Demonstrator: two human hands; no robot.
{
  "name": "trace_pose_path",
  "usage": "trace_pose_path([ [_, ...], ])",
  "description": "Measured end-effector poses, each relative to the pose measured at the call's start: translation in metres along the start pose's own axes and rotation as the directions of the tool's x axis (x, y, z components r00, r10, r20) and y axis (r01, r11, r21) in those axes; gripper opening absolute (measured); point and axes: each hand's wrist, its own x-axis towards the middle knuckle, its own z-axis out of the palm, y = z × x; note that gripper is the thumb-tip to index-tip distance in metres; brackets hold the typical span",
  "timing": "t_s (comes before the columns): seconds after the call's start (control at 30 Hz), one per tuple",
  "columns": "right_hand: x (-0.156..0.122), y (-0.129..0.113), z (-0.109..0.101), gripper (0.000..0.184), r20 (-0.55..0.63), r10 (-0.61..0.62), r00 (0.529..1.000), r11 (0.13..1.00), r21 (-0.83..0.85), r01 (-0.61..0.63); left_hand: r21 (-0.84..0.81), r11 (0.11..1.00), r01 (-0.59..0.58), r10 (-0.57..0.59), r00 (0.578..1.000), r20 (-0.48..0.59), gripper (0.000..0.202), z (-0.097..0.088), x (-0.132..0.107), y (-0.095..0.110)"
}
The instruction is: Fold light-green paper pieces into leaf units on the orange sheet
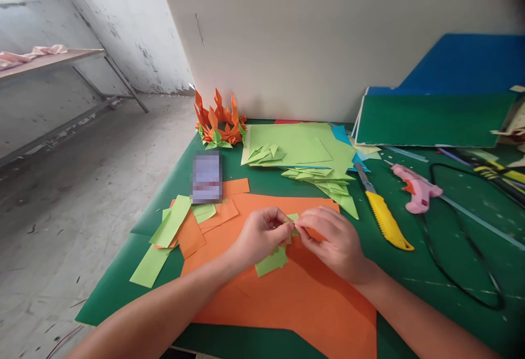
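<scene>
Over a large orange paper sheet [328, 304], my left hand [264, 233] and my right hand [332, 241] meet fingertip to fingertip. Both are closed in a pinch on a small light-green paper piece [293, 218], mostly covered by the fingers, so its folded shape is hard to make out. Just below them, another light-green paper piece [271, 262] lies flat on the orange sheet. Left of my hands are loose green paper strips [172, 221] and orange paper rectangles [191, 236], partly overlapping.
A folded orange paper crown [221, 123] stands at the back left. Green sheets [295, 143] and folded green pieces [328, 179] lie behind my hands. To the right are a yellow utility knife [385, 219], a pink glue gun [418, 186] with its looping cord, and a blurred phone-like rectangle [206, 177] sits left.
</scene>
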Motion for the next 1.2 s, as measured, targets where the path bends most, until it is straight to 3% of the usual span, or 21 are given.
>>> trace_pose_path([
  [0.27, -0.006, 0.008, -0.004, 0.021, 0.029, -0.239, 0.971, 0.95, -0.202, 0.239, -0.049, 0.997, 0.064, -0.062, 0.998, 0.029, 0.02, -0.001, -0.002, 0.006],
  [0.67, -0.002, 0.01, -0.009, 0.042, -0.007, -0.361, 0.932, 0.916, -0.189, 0.353, -0.138, 0.983, 0.119, -0.106, 0.99, 0.096, 0.029, -0.009, -0.001, 0.013],
  [1.0, -0.004, 0.011, -0.008, 0.037, 0.024, -0.323, 0.946, 0.933, -0.162, 0.323, -0.211, 0.971, 0.113, -0.091, 0.99, 0.112, 0.024, -0.008, -0.002, 0.013],
  [1.2, 0.0, 0.005, -0.005, 0.019, -0.019, -0.176, 0.984, 0.984, 0.024, 0.176, -0.174, 0.979, 0.105, -0.084, 0.989, 0.121, 0.018, -0.006, -0.003, 0.013],
])
